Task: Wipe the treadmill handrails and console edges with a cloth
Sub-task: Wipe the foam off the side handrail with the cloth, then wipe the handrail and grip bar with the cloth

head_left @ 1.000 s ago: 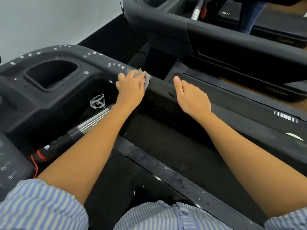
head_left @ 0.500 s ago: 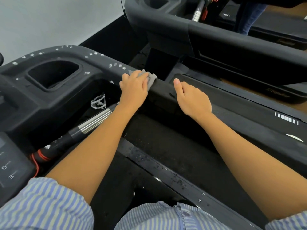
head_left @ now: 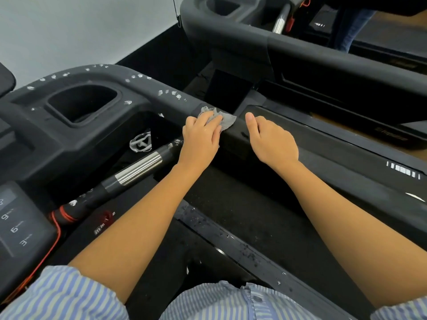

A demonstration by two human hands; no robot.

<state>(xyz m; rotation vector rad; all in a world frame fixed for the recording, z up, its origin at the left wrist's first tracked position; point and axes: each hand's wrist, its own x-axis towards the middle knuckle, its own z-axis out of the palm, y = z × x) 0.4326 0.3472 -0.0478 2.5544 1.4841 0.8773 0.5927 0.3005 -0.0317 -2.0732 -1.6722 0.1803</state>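
Observation:
A black treadmill handrail runs from the console edge toward the lower right. White foam specks dot the console edge. My left hand presses a crumpled grey cloth onto the top of the rail, fingers curled over it. My right hand rests on the same rail just right of the cloth, its fingers draped over the far side and the thumb pointing up.
A cup holder recess sits in the console at left. Below it lies a silver-and-black grip bar with a red cord. A keypad panel is at far left. A second treadmill stands behind.
My left hand has slid the cloth rightward along the rail, closer to my right hand. More of the cloth now shows beyond the fingers. My right hand has stayed put.

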